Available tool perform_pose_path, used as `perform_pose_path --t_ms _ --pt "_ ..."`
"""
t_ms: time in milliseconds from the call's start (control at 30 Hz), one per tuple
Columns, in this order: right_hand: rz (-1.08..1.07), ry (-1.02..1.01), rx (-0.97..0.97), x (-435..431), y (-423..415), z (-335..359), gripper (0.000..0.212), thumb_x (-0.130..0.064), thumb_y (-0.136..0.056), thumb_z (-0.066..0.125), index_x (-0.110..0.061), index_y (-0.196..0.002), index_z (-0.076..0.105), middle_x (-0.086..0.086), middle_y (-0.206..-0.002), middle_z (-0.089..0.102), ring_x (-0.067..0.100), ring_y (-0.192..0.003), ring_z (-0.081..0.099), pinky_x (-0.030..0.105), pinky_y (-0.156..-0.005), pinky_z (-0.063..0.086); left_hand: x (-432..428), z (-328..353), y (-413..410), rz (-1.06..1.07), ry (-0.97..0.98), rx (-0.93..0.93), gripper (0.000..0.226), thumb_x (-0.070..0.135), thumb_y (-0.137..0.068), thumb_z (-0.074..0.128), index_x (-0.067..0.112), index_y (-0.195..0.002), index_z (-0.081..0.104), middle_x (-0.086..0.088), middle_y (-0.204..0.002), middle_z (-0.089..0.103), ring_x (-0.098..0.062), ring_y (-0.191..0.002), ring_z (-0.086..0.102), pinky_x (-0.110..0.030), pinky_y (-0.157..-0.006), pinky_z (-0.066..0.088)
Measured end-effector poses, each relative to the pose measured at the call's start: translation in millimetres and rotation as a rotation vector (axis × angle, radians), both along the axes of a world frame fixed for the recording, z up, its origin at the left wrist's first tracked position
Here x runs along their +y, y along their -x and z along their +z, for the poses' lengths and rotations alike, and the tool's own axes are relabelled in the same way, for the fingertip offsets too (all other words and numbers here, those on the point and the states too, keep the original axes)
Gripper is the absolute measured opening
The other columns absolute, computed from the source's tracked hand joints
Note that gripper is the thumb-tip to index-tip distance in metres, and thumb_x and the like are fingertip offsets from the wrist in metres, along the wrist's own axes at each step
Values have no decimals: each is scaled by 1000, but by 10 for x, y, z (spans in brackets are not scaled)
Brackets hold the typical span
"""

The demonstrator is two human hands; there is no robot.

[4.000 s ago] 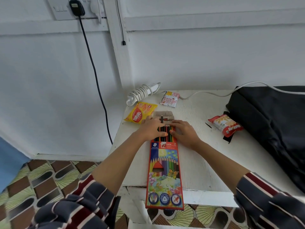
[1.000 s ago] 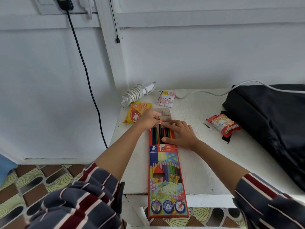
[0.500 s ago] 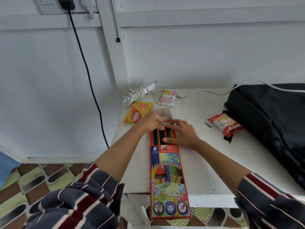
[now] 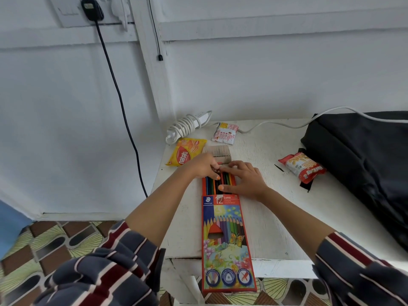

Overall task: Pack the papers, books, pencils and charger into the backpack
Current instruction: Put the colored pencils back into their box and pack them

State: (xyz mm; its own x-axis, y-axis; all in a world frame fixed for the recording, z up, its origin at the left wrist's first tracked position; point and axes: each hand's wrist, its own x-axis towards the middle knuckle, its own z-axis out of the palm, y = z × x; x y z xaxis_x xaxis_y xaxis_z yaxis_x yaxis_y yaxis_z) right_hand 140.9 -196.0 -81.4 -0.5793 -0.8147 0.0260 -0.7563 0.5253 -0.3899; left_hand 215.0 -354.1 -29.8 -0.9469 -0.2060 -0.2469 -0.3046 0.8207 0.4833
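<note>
Pencils (image 4: 211,184): half-sleeved in box (image 4: 227,239) overhanging the surface (image 4: 276,217) front edge. My left hand (image 4: 202,167) pinches one, and my right hand (image 4: 245,180) lies flat on them. Charger (image 4: 187,125): back-left corner, likewise unpacked. Backpack (image 4: 364,162): right edge.

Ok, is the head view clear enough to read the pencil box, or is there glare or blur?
Head view: soft even light, no glare; pencil box print reads sharp; striped sleeves at the bottom corners are smeared; dark backpack shows little detail.
</note>
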Motion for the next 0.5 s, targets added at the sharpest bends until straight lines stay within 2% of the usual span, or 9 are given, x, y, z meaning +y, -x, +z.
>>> perform_pose_path --t_ms 133,200,300,400,467,500 --pt "8 -1 4 4 1 4 67 -68 -76 55 -45 -136 37 -6 -144 32 16 -133 25 36 -107 19 -5 -7 -22 34 -27 40 45 17 -82 70 6 -124 59 -10 -128 58 -21 -115 54 -28 -91 42" --pt "19 -4 -9 9 -3 5 71 -74 -71 46 -45 -136 38 -5 -144 33 17 -133 26 36 -107 19 -9 -16 -36 90 -57 120 41 17 -83 68 8 -123 60 -9 -126 60 -20 -114 55 -25 -87 42" --pt "-26 78 -94 -1 -9 25 71 -70 -71 34 -41 -135 42 -5 -143 36 16 -132 27 36 -106 19 -41 -20 -59 188 -75 276 33 8 -86 63 8 -119 62 -9 -122 62 -16 -107 58 -21 -80 41" --pt "-63 156 -232 -19 21 51 59 -62 -84 41 -35 -136 43 -1 -141 41 20 -132 30 40 -107 21 -82 5 -106 246 -101 342 30 3 -86 61 6 -116 64 -9 -116 64 -12 -96 56 -19 -78 43" --pt "-88 291 -405 -55 46 97 46 -43 -93 49 -26 -136 44 4 -131 49 25 -126 41 43 -104 33 -114 0 -144 258 -112 356 31 3 -83 65 6 -114 65 -8 -115 64 -10 -93 53 -21 -78 42" --pt "-111 362 -460 -86 50 139 45 -36 -94 49 -22 -136 44 5 -126 51 26 -121 46 40 -99 40 -130 -11 -165 259 -115 356 32 4 -81 68 7 -112 66 -7 -114 63 -10 -93 52 -22 -79 42"
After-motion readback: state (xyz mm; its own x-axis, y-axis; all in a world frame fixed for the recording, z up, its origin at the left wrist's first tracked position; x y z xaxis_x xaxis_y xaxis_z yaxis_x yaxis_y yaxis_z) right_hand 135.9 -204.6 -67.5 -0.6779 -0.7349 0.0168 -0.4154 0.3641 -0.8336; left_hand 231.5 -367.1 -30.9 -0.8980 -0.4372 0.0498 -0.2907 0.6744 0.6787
